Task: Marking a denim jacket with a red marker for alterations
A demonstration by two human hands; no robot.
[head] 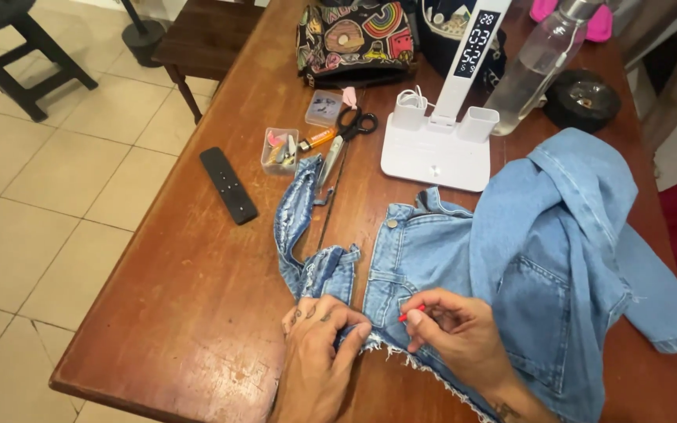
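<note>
Denim jeans (464, 258) bunch under the left hand (319, 348) – pinching the frayed edge; right hand (452, 333) pinches a red-tipped tool (406, 315) – a slip could prick fingers.

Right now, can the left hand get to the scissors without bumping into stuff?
Probably yes. The left hand pins the jeans near the table's front edge. The scissors lie straight ahead on bare wood; only a frayed denim strip lies between, low and soft.

Water bottle (538, 66) top cut off
</note>
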